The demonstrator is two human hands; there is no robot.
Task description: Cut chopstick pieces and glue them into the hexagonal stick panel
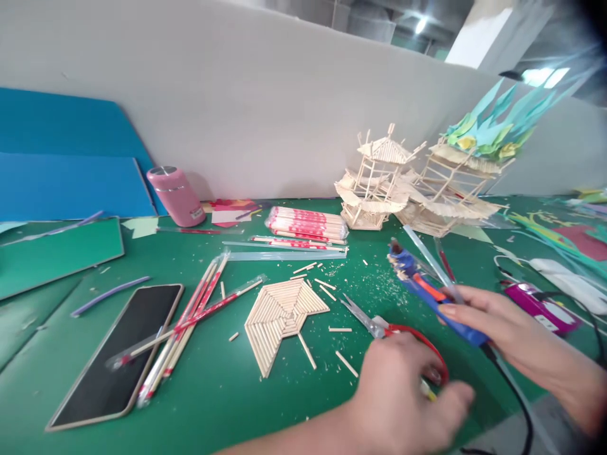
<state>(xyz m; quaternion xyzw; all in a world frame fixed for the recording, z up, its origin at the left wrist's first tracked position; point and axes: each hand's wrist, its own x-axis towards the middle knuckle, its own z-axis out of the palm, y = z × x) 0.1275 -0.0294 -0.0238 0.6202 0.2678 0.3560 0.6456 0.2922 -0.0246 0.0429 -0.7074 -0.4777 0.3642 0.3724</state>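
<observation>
Right hand [488, 319] closed round blue glue gun [420, 291]. Left hand [403, 392] over scissors [374, 327], thumb splayed; blurred, can't tell grip. Stick panel [277, 309] flat on table [203, 411], left of blades. Risk: careless scissors sweep may snag panel.

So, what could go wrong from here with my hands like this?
The glue gun in your right hand could burn you if it's hot, which I can't tell. Its trailing black cord might snag. The scissors at your left hand have their tips close to the stick panel, so a nudge might knock it.
</observation>
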